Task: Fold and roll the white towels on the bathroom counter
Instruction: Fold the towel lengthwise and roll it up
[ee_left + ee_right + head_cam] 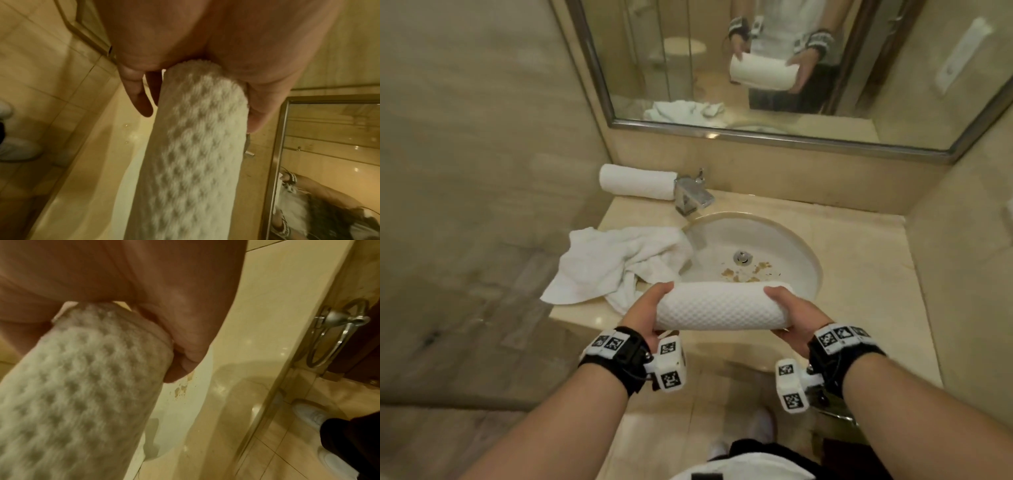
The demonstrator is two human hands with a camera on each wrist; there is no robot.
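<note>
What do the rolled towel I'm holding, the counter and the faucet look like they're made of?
Rolled towel: white cloth, likely cotton, with a raised waffle weave. Counter: polished beige stone, perhaps marble, glossy with faint veining. Faucet: shiny chrome-look metal, mirror reflections.

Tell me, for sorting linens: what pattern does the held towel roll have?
White with a raised diamond waffle weave on the towel roll, clearest in the head view.

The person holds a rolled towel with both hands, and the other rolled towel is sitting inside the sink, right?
Not quite. The other rolled towel lies on the counter behind the faucet, not in the sink, as the head view shows. Both hands do hold the rolled towel.
</note>
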